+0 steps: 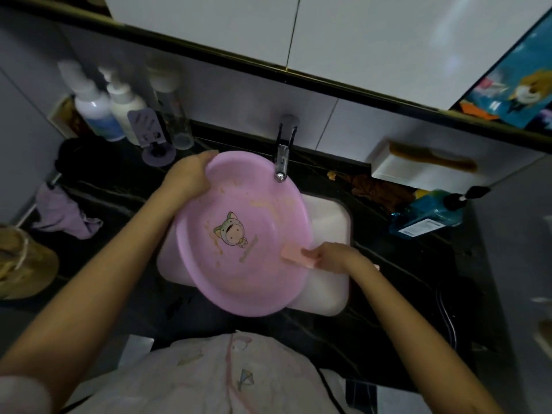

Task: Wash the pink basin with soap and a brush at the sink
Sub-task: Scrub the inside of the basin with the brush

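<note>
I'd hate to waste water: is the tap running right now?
Off, it seems: no stream falls from the spout of the tap onto the pink basin beneath it.

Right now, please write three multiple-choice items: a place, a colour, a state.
1. Where is the soap bar? A) on the counter B) in the right hand, against the pink basin C) under the tap
2. What colour is the sink? A) black B) white C) blue
3. How is the basin? A) upside down B) flat on the counter C) tilted, left hand gripping its rim
Answers: B, fingers pinch it there; B, white shows beside the basin; C, that hand lifts one side.
</note>
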`<state>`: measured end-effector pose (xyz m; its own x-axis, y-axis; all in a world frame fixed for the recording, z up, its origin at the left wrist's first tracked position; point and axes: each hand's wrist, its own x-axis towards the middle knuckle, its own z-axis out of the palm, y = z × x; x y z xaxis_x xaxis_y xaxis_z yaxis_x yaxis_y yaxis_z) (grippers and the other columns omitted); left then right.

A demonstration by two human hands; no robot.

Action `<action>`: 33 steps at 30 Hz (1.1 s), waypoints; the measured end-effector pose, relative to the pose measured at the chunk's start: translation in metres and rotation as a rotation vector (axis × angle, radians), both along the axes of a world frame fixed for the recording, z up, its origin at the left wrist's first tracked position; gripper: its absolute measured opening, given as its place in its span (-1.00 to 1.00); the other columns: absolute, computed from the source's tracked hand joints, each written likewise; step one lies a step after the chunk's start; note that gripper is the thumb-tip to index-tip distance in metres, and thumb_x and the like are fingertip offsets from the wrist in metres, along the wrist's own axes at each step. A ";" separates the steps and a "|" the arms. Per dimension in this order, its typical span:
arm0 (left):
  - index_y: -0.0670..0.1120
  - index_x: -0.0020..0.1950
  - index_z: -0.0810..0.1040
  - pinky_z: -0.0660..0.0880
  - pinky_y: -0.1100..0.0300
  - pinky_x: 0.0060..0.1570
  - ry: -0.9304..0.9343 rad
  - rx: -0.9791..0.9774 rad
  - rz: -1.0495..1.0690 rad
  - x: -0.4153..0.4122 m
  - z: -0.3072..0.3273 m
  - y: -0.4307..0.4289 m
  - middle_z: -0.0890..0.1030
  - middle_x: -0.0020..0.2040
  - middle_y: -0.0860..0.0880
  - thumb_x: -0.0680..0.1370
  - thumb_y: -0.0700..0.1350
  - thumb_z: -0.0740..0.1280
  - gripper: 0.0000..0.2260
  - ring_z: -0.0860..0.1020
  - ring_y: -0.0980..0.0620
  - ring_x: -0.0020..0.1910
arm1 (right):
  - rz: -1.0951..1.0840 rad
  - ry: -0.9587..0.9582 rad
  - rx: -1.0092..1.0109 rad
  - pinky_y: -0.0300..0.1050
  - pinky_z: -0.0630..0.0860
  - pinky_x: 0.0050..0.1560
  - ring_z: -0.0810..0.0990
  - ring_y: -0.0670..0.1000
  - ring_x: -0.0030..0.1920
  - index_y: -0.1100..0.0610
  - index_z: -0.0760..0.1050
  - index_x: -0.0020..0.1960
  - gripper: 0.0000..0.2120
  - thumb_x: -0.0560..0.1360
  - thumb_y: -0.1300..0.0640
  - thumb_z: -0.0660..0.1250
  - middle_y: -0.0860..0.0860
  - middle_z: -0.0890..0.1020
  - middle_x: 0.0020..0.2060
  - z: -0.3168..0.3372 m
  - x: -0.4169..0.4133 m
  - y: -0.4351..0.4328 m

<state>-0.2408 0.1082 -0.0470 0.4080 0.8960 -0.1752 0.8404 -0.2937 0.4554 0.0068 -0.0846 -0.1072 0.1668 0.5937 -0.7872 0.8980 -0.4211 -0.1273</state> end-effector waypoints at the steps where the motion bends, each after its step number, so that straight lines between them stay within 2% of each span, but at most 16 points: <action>1: -0.01 0.52 0.18 0.43 -0.04 0.11 0.045 0.027 0.012 0.002 0.002 -0.005 0.44 0.32 -0.24 0.41 -0.32 0.33 -0.29 0.46 -0.25 0.23 | 0.001 0.020 -0.024 -0.16 0.42 -0.07 0.50 0.04 0.00 -0.10 0.23 0.46 -0.56 0.61 -0.14 0.06 0.07 0.48 0.25 -0.001 0.000 -0.001; 3: -0.01 0.55 0.06 0.45 -0.08 0.01 0.065 0.051 0.118 -0.002 0.003 -0.027 0.38 0.32 -0.26 0.43 -0.28 0.35 -0.23 0.47 -0.28 0.18 | -0.096 0.085 -0.045 -0.16 0.44 -0.13 0.48 0.03 -0.12 -0.05 0.35 0.35 -0.59 0.59 -0.21 0.06 0.07 0.50 0.10 -0.004 -0.004 -0.003; 5: -0.02 0.55 -0.02 0.46 -0.06 -0.11 0.032 0.044 0.254 -0.013 -0.001 -0.060 0.35 0.31 -0.24 0.42 -0.26 0.38 -0.17 0.50 -0.25 0.08 | -0.294 0.185 -0.053 -0.20 0.34 -0.31 0.39 -0.02 -0.29 0.00 0.41 0.05 -0.55 0.53 -0.35 0.05 0.00 0.46 -0.19 -0.008 -0.012 -0.006; 8: 0.00 0.56 -0.13 0.41 0.04 -0.24 -0.053 0.022 0.291 -0.030 -0.010 -0.108 0.37 0.24 -0.23 0.43 -0.29 0.36 -0.12 0.44 -0.09 -0.10 | -0.354 0.300 -0.096 -0.24 0.20 -0.45 0.26 -0.05 -0.42 0.02 0.37 0.18 -0.47 0.50 -0.38 0.06 -0.03 0.33 -0.34 -0.016 -0.013 -0.012; 11: -0.05 0.56 -0.07 0.37 0.11 -0.16 -0.158 0.053 0.244 -0.031 -0.011 -0.106 0.44 0.20 -0.23 0.45 -0.37 0.29 -0.20 0.47 -0.11 -0.02 | -0.285 0.325 -0.122 -0.26 0.11 -0.55 0.17 -0.10 -0.53 0.10 0.41 0.34 -0.43 0.54 -0.28 0.10 -0.03 0.30 -0.42 -0.015 -0.008 -0.012; 13: -0.08 0.54 0.05 0.38 0.13 -0.05 -0.178 0.061 0.215 -0.025 -0.005 -0.088 0.47 0.22 -0.24 0.45 -0.39 0.27 -0.27 0.49 -0.19 0.13 | -0.268 0.328 -0.096 -0.32 0.26 -0.51 0.31 -0.10 -0.48 0.13 0.41 0.36 -0.51 0.58 -0.16 0.16 -0.04 0.41 -0.36 -0.015 -0.001 -0.004; 15: -0.07 0.53 0.13 0.40 0.10 0.05 -0.159 0.048 0.187 -0.015 0.000 -0.070 0.47 0.27 -0.23 0.45 -0.40 0.26 -0.31 0.47 -0.21 0.21 | -0.419 0.333 0.010 -0.30 0.48 -0.10 0.55 -0.03 -0.18 0.16 0.45 0.31 -0.51 0.53 -0.15 0.27 -0.01 0.56 -0.13 -0.017 0.011 0.014; 17: -0.05 0.51 0.20 0.42 0.07 0.08 -0.131 0.049 0.139 -0.003 0.002 -0.057 0.50 0.25 -0.23 0.44 -0.39 0.25 -0.33 0.48 -0.22 0.20 | -0.517 0.182 0.150 -0.13 0.44 0.14 0.56 0.04 -0.02 0.13 0.52 0.16 -0.45 0.45 -0.30 0.27 0.05 0.60 0.01 -0.016 0.018 0.032; 20: -0.02 0.48 0.27 0.44 0.02 0.08 -0.097 0.063 0.074 0.009 0.003 -0.042 0.52 0.24 -0.22 0.43 -0.39 0.25 -0.36 0.49 -0.24 0.19 | -0.368 -0.058 0.361 -0.09 0.37 0.14 0.53 0.05 0.01 0.09 0.54 0.18 -0.34 0.45 -0.43 0.11 0.08 0.60 0.09 -0.011 0.027 0.057; 22: -0.01 0.47 0.29 0.45 0.00 0.13 -0.075 0.056 0.062 0.008 0.003 -0.030 0.52 0.27 -0.19 0.43 -0.37 0.25 -0.36 0.48 -0.23 0.22 | -0.312 -0.051 0.232 -0.07 0.41 0.12 0.53 0.06 0.04 0.08 0.48 0.27 -0.30 0.41 -0.44 0.16 0.09 0.57 0.09 -0.008 0.029 0.062; 23: 0.00 0.47 0.29 0.44 0.00 0.16 -0.064 0.040 0.058 0.007 0.002 -0.025 0.52 0.28 -0.18 0.43 -0.37 0.26 -0.36 0.48 -0.22 0.23 | -0.256 -0.030 0.074 -0.12 0.44 -0.01 0.54 0.05 -0.04 0.05 0.44 0.31 -0.35 0.42 -0.38 0.22 0.09 0.56 0.02 -0.007 0.030 0.060; 25: -0.01 0.48 0.28 0.43 -0.01 0.21 -0.053 0.004 0.043 0.007 0.004 -0.019 0.50 0.30 -0.17 0.43 -0.36 0.27 -0.36 0.47 -0.20 0.26 | 0.009 0.020 -0.299 -0.29 0.36 -0.35 0.42 -0.04 -0.32 -0.16 0.29 0.41 -0.54 0.54 0.06 0.23 0.05 0.47 -0.21 0.001 0.031 0.050; 27: -0.02 0.49 0.26 0.42 0.00 0.22 -0.047 -0.002 0.035 0.009 0.004 -0.020 0.49 0.32 -0.16 0.43 -0.37 0.27 -0.35 0.47 -0.19 0.27 | 0.051 0.000 -0.336 -0.34 0.33 -0.41 0.37 -0.07 -0.36 -0.21 0.26 0.43 -0.46 0.56 0.25 0.13 0.01 0.48 -0.18 0.004 0.040 0.052; 29: -0.02 0.50 0.25 0.42 0.01 0.21 -0.043 0.006 0.040 0.010 0.003 -0.021 0.48 0.33 -0.17 0.43 -0.37 0.26 -0.34 0.46 -0.20 0.27 | 0.103 -0.034 -0.130 -0.25 0.45 -0.09 0.54 0.00 -0.06 -0.08 0.35 0.41 -0.56 0.57 -0.16 0.15 0.01 0.52 0.15 0.008 0.043 0.063; 31: -0.01 0.50 0.24 0.43 0.01 0.21 -0.046 0.013 0.042 0.009 0.002 -0.021 0.47 0.33 -0.18 0.43 -0.37 0.26 -0.34 0.46 -0.21 0.27 | -0.059 -0.142 0.124 -0.14 0.44 0.02 0.54 0.08 0.10 0.03 0.45 0.32 -0.27 0.41 -0.48 0.08 0.04 0.52 0.18 0.001 0.049 0.073; 33: 0.00 0.50 0.23 0.43 -0.01 0.20 -0.044 0.018 0.045 0.008 0.000 -0.020 0.48 0.33 -0.17 0.43 -0.36 0.26 -0.33 0.46 -0.21 0.27 | -0.005 -0.039 -0.030 -0.16 0.45 -0.14 0.54 0.06 -0.07 0.03 0.40 0.36 -0.41 0.50 -0.33 0.15 0.09 0.52 0.12 -0.001 0.047 0.065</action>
<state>-0.2326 0.0880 -0.0467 0.3745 0.9164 -0.1413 0.8320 -0.2649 0.4875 0.0536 -0.0196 -0.1077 0.2011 0.5686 -0.7977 0.8999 -0.4289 -0.0789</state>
